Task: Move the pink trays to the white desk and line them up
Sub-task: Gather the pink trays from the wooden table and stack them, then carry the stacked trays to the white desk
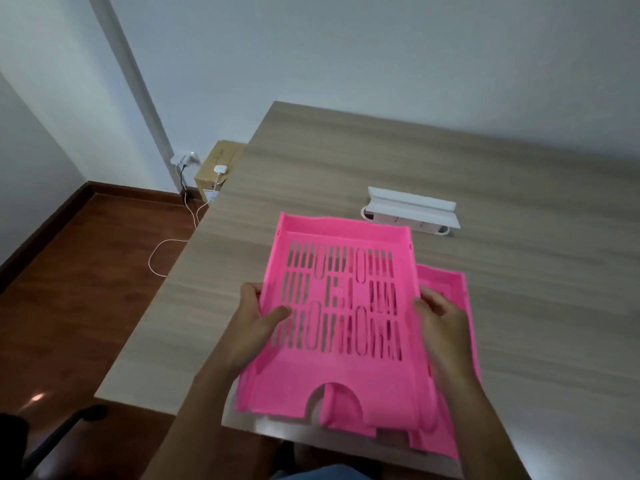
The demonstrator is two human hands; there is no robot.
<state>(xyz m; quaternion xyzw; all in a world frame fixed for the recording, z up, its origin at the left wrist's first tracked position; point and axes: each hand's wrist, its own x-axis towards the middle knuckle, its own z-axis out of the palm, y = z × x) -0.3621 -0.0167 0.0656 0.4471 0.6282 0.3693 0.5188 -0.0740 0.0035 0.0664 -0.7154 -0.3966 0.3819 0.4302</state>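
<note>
A pink slotted tray (341,258) is held above a wood-grain desk (519,271), tilted slightly. My left hand (258,320) grips its left side wall, thumb lying on the tray floor. My right hand (440,317) grips its right side wall. Beneath and to the right lies another pink tray (457,296), partly covered by the upper one; its front edge (436,445) sticks out near the desk's near edge. Whether more trays lie under the held one I cannot tell. No white desk is in view.
A white power-strip box (412,211) with a raised lid sits on the desk behind the trays. Left of the desk, a cardboard box (214,168) stands by a wall socket (185,159), with a white cable (173,244) on the wooden floor. A dark chair base (62,431) shows bottom left.
</note>
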